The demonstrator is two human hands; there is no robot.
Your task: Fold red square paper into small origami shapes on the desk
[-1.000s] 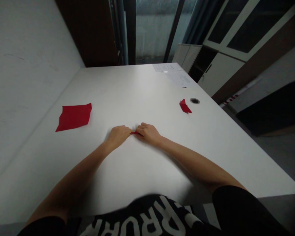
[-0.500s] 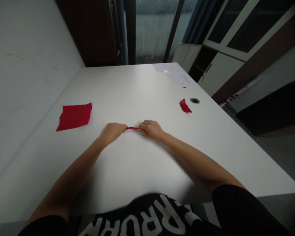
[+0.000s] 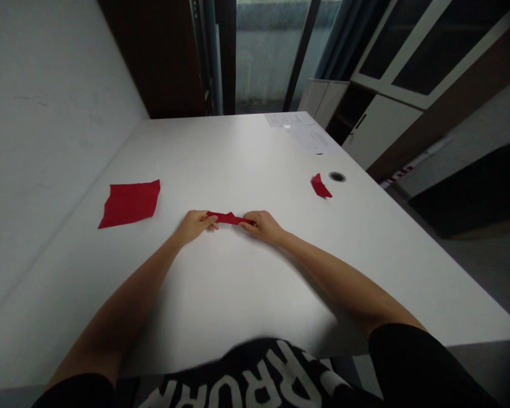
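Observation:
A narrow folded piece of red paper [image 3: 229, 217] lies stretched across the middle of the white table [image 3: 246, 294]. My left hand [image 3: 194, 224] pinches its left end with closed fingers. My right hand [image 3: 263, 225] pinches its right end, fingers curled. Both hands rest low on the tabletop, a short way apart. A flat red paper sheet [image 3: 130, 203] lies to the left of my left hand. A small folded red paper shape [image 3: 320, 186] sits to the far right.
A round cable hole [image 3: 337, 177] is beside the small folded shape. White printed sheets [image 3: 306, 133] lie at the table's far right corner. A white wall runs along the left edge. Cabinets stand beyond the right edge.
My hands have moved apart, and the red paper between them has drawn out from a hidden sliver into a longer visible strip.

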